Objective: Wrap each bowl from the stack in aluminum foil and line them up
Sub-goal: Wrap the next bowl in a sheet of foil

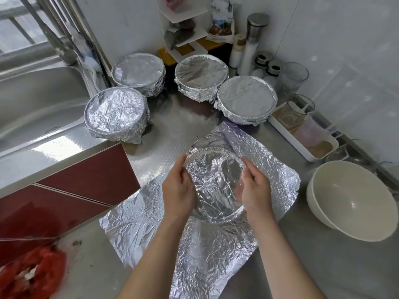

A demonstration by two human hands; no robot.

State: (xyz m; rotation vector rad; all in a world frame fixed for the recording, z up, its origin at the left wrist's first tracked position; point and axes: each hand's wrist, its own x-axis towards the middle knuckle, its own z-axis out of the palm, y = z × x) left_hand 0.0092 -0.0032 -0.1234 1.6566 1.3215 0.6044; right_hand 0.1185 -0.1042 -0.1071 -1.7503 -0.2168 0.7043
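Leftward first: steel sink sunk into the desk, red mesh bag at the near corner. Next along, four foil-wrapped bowls in a loose arc: front-left one by the sink edge, back-left one behind it, back-middle one just beside the right-hand one.

Centre: crumpled foil sheet lying spread on the desk, current bowl held tilted over it, already skinned in foil. Mouth-up or base-up: cannot tell. Left hand on the left side of the rim, curled round the edge, thumb pressing foil. Right hand on the opposite side, fingers bent and pinching foil against the rim.

Far right: stack of bare white bowls, at least two nested, still unwrapped.

On handling, by the look alone: ceramic, so probably weighty, rigid and breakable. Thin foil: quick to tear, apt to slide on glaze, holding every crease. Best gripped at opposite sides of the rim, as now, smoothing foil down over the lip rather than tugging. Safer kept low over the desk. Fifth bowl partway wrapped, not yet set in line with the others
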